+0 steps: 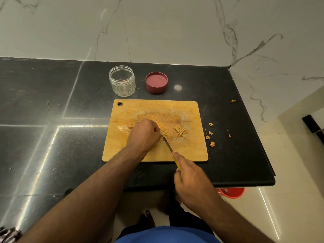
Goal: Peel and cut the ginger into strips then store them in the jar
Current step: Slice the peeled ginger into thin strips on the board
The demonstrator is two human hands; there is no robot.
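The cutting is partly done. On the cutting board, the left hand curls its fingers down over the ginger, and the right hand grips the knife, its blade right at that piece. A few cut strips lie just beside it on the board. The jar stands open behind the board, almost empty, with its lid beside it. Peel bits lie right of the board. Nothing blocks the jar.
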